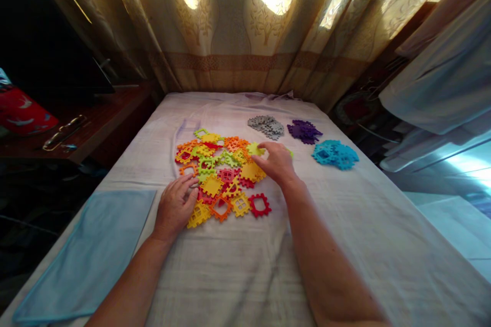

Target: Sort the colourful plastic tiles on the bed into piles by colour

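Observation:
Flat toothed plastic pieces in red, orange, yellow and light green lie in a mixed pile [226, 176] on the cloth-covered surface. My left hand [177, 205] rests at the pile's left edge with its fingers apart, beside a yellow piece [199, 214]. At the pile's upper right, my right hand [276, 161] has its thumb and forefinger on a light green piece [255, 149]. Behind and to the right are separate heaps: grey pieces [266, 126], purple pieces [304, 131] and blue pieces [335, 155].
A folded light blue cloth [94, 250] lies at the left of the white sheet [230, 276]. A dark wooden table [111, 117] with a red item [26, 112] stands at the left. Curtains [230, 36] hang behind, and fabric [437, 66] hangs at the right.

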The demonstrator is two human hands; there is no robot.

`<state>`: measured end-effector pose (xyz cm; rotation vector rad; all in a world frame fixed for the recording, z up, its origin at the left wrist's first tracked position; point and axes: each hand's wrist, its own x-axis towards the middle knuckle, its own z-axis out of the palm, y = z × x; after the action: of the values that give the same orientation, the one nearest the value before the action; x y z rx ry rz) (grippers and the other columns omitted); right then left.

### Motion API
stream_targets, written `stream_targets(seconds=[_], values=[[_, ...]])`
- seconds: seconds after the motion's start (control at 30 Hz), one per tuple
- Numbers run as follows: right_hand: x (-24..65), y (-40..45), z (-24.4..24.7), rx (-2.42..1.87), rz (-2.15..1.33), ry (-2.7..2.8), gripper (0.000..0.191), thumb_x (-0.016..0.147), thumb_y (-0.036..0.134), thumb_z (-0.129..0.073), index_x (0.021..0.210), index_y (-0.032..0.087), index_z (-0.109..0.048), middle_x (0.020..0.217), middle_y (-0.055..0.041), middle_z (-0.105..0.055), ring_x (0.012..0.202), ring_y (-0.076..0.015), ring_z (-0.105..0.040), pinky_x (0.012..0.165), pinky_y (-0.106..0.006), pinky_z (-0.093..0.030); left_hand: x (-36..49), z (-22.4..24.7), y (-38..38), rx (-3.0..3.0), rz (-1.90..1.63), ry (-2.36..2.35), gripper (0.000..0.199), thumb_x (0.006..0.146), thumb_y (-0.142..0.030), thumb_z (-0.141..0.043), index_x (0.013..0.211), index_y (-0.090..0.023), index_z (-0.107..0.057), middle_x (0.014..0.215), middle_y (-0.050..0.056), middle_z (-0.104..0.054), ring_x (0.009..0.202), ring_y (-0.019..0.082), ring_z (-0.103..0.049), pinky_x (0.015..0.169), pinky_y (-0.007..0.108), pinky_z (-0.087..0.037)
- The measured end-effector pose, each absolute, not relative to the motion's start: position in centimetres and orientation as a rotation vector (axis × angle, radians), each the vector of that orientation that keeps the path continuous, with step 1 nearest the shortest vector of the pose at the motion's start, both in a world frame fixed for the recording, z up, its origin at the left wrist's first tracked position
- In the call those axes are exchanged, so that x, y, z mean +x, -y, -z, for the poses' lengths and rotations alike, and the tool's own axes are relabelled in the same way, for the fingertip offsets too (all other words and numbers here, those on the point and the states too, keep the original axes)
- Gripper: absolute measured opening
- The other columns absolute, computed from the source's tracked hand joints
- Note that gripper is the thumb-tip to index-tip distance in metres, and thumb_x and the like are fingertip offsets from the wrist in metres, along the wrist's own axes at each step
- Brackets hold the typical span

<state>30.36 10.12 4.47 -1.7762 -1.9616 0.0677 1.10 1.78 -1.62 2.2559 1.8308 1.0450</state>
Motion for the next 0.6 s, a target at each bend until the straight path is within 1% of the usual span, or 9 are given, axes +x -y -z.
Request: stream_targets(seconds=[0.1,0.2,0.43,0.6], values=[[33.7,-11.0,-3.4,-1.898,0.048,1.779,0.031,0.081,0.038,-0.064,0.106,0.02,-0.07,0.113,-0.0118,-0.07,0.108,-0.0301,-0.058,0.091,-0.041,-0.042,1.1,1.6,-1.8,2.256,-1.044,-1.836,0.034,0.091,-0.039,-0.047,0.107,-0.021,-0.071,0.123,0.008,-0.07,0.117,0.026,-0.062,0.105,0.046,-0.047],[35.5,-11.4,-2.3,-1.958,0.09,1.72,0.031,0.08,0.038,-0.064,0.105,0.02,-0.07,0.113,-0.0114,-0.07,0.107,-0.0301,-0.056,0.09,-0.042,-0.041,1.1,1.6,-1.8,2.259,-1.044,-1.836,0.033,0.091,-0.039,-0.048,0.107,-0.021,-0.071,0.123,0.007,-0.07,0.117,0.026,-0.063,0.105,0.046,-0.047],[34.9,-11.2,-1.7,-2.015,0.068,1.776,0.028,0.081,0.033,-0.063,0.105,0.021,-0.072,0.117,-0.0117,-0.067,0.111,-0.0302,-0.053,0.09,-0.043,-0.04,1.1,1.6,-1.8,2.256,-1.038,-1.84,0.033,0.091,-0.039,-0.047,0.107,-0.022,-0.071,0.124,0.007,-0.07,0.116,0.025,-0.063,0.105,0.046,-0.047],[34.6,-11.0,-1.4,-2.002,0.067,1.795,0.025,0.081,0.03,-0.063,0.103,0.022,-0.074,0.117,-0.0114,-0.066,0.111,-0.0298,-0.052,0.091,-0.044,-0.039,1.2,1.5,-1.8,2.257,-1.04,-1.838,0.033,0.091,-0.039,-0.047,0.107,-0.022,-0.071,0.123,0.008,-0.07,0.117,0.025,-0.063,0.106,0.046,-0.047]])
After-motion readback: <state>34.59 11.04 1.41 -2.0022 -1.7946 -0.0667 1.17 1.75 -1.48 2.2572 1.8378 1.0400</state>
